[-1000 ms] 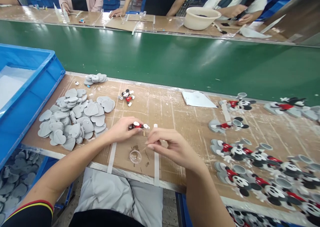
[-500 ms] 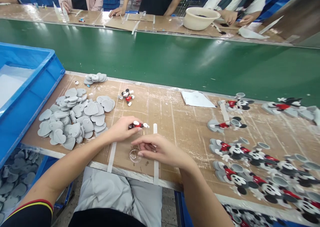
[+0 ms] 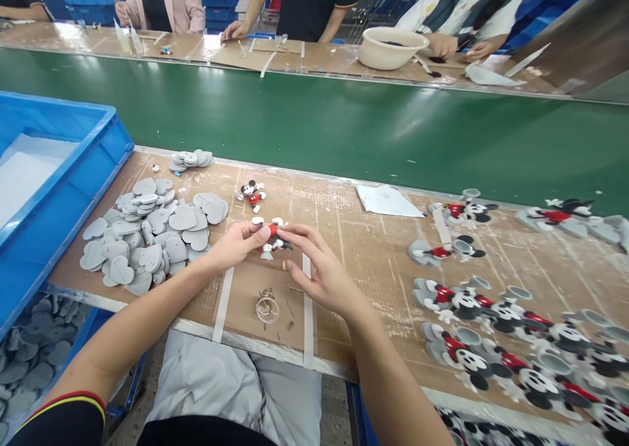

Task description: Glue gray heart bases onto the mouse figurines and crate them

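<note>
A Mickey Mouse figurine [image 3: 272, 230] in red shorts is pinched in my left hand [image 3: 239, 243], above the cardboard-covered table. My right hand [image 3: 317, 266] reaches in from the other side; its fingertips touch the figurine, while its thumb stays apart below. Part of the figurine is hidden by my fingers. Just below my hands stands a small clear cup [image 3: 266, 307] with something dark inside. Farther back, a second Mickey figurine [image 3: 252, 196] lies on the table. To the left of my left hand is a pile of grey heart-shaped pieces [image 3: 147, 233].
Rows of Mickey figurines on grey bases [image 3: 506, 315] occupy the right side. A white sheet [image 3: 388, 200] lies near the back edge. A blue crate [image 3: 111, 148] stands at left. Beyond the green belt [image 3: 295, 115], people work by a cream basin [image 3: 393, 56].
My left hand has turned the figurine so its legs point away from me. My right hand has moved up from beside the clear cup to touch the figurine. The camera view has shifted slightly.
</note>
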Available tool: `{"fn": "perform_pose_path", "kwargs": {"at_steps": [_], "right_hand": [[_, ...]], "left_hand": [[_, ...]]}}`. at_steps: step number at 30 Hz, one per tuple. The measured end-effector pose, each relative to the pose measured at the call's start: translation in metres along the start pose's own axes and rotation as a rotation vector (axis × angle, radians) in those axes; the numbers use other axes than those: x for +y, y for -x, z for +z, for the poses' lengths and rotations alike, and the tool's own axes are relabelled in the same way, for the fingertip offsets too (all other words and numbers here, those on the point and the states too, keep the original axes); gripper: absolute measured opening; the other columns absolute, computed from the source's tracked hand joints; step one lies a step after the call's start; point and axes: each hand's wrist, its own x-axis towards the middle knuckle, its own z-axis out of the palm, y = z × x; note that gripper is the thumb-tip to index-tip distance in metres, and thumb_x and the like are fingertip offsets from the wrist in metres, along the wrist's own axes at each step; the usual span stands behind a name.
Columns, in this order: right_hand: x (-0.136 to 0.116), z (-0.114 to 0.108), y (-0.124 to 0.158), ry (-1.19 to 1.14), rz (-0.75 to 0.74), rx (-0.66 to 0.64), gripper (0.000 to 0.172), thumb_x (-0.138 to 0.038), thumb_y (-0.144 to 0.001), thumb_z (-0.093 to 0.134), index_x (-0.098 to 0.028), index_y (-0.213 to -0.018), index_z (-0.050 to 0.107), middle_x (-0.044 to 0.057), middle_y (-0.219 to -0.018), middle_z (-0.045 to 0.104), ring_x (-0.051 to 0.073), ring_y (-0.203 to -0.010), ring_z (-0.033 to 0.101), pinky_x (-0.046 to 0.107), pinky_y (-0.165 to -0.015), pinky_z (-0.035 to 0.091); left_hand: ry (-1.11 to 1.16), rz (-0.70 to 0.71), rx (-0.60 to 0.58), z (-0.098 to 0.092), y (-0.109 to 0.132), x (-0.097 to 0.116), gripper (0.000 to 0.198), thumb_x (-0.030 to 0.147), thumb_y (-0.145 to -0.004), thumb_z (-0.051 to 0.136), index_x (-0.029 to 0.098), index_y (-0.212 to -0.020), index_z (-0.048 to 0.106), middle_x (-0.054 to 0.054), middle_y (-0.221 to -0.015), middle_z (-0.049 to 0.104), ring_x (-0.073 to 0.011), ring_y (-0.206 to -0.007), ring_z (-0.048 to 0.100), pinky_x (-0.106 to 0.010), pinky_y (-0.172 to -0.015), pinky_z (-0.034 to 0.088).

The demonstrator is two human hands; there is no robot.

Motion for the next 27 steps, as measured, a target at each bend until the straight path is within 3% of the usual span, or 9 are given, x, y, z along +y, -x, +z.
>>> {"fn": "perform_pose_path", "kwargs": {"at_steps": [5, 8, 10, 13, 14, 16, 20, 23, 27], "right_hand": [[0.001, 0.004, 0.0, 0.051, 0.052, 0.142, 0.046, -0.019, -0.091, 0.058, -0.028, -0.136, 0.053, 0.012, -0.124, 0.055, 0.026, -0.117, 0.058, 0.043, -0.097, 0.052], [-0.003, 0.006, -0.001, -0.004, 0.101, 0.214, 0.033, -0.024, -0.091, 0.062, -0.025, -0.123, 0.062, 0.01, -0.109, 0.064, 0.024, -0.099, 0.064, 0.038, -0.085, 0.053], [-0.006, 0.006, -0.002, -0.088, 0.161, 0.238, 0.026, -0.028, -0.092, 0.062, -0.023, -0.118, 0.065, 0.009, -0.105, 0.068, 0.023, -0.094, 0.065, 0.037, -0.083, 0.052], [-0.006, 0.008, -0.001, -0.221, 0.31, 0.308, 0.027, -0.036, -0.093, 0.061, -0.021, -0.115, 0.067, 0.009, -0.102, 0.071, 0.023, -0.092, 0.066, 0.037, -0.081, 0.05], [-0.005, 0.009, 0.0, -0.269, 0.362, 0.336, 0.029, -0.039, -0.092, 0.062, -0.021, -0.114, 0.067, 0.009, -0.101, 0.071, 0.023, -0.091, 0.066, 0.037, -0.081, 0.051], [-0.002, 0.011, 0.001, -0.355, 0.447, 0.38, 0.033, -0.043, -0.091, 0.064, -0.02, -0.114, 0.067, 0.008, -0.101, 0.073, 0.023, -0.09, 0.067, 0.038, -0.081, 0.051], [0.002, 0.014, 0.001, -0.433, 0.518, 0.376, 0.039, -0.05, -0.087, 0.066, -0.02, -0.111, 0.068, 0.007, -0.097, 0.075, 0.022, -0.086, 0.067, 0.038, -0.081, 0.052], [0.0, 0.014, -0.002, -0.503, 0.541, 0.361, 0.039, -0.051, -0.085, 0.068, -0.02, -0.109, 0.068, 0.007, -0.095, 0.075, 0.021, -0.085, 0.069, 0.038, -0.08, 0.054], [-0.003, 0.012, -0.004, -0.598, 0.572, 0.378, 0.036, -0.049, -0.083, 0.07, -0.021, -0.105, 0.067, 0.005, -0.092, 0.074, 0.019, -0.081, 0.067, 0.035, -0.076, 0.054]], "left_hand": [[-0.056, 0.057, -0.225, 0.006, 0.006, 0.012, 0.052, 0.057, -0.087, 0.064, 0.015, -0.118, 0.068, -0.012, -0.115, 0.071, -0.0241, -0.108, 0.065, -0.036, -0.096, 0.05], [-0.308, 0.08, -0.299, 0.008, 0.011, 0.022, 0.038, 0.043, -0.093, 0.059, 0.018, -0.12, 0.068, -0.011, -0.117, 0.072, -0.0252, -0.111, 0.065, -0.037, -0.097, 0.05], [-0.683, 0.105, -0.125, 0.001, 0.014, 0.029, 0.029, 0.035, -0.095, 0.057, 0.017, -0.114, 0.07, -0.01, -0.113, 0.073, -0.0263, -0.108, 0.066, -0.04, -0.098, 0.049], [-1.249, 0.118, 0.381, -0.021, 0.02, 0.04, 0.033, 0.029, -0.094, 0.055, 0.015, -0.123, 0.064, -0.015, -0.122, 0.067, -0.0331, -0.117, 0.058, -0.049, -0.103, 0.043], [-1.37, 0.092, 0.484, -0.03, 0.022, 0.042, 0.036, 0.028, -0.093, 0.057, 0.015, -0.127, 0.061, -0.016, -0.127, 0.063, -0.0357, -0.121, 0.054, -0.051, -0.103, 0.042], [-1.53, 0.016, 0.484, -0.045, 0.026, 0.043, 0.037, 0.026, -0.09, 0.061, 0.019, -0.126, 0.061, -0.015, -0.135, 0.058, -0.0386, -0.125, 0.05, -0.053, -0.101, 0.042], [-1.655, -0.039, 0.268, -0.059, 0.029, 0.036, 0.032, 0.013, -0.086, 0.06, 0.025, -0.115, 0.066, -0.009, -0.143, 0.054, -0.0359, -0.129, 0.048, -0.052, -0.098, 0.042], [-1.684, -0.028, 0.282, -0.059, 0.026, 0.032, 0.036, 0.01, -0.086, 0.056, 0.026, -0.116, 0.065, -0.009, -0.135, 0.058, -0.0348, -0.126, 0.049, -0.051, -0.096, 0.042], [-1.62, 0.013, 0.347, -0.052, 0.023, 0.035, 0.027, 0.022, -0.09, 0.055, 0.022, -0.115, 0.064, -0.013, -0.126, 0.059, -0.0348, -0.116, 0.052, -0.049, -0.093, 0.042]]}}
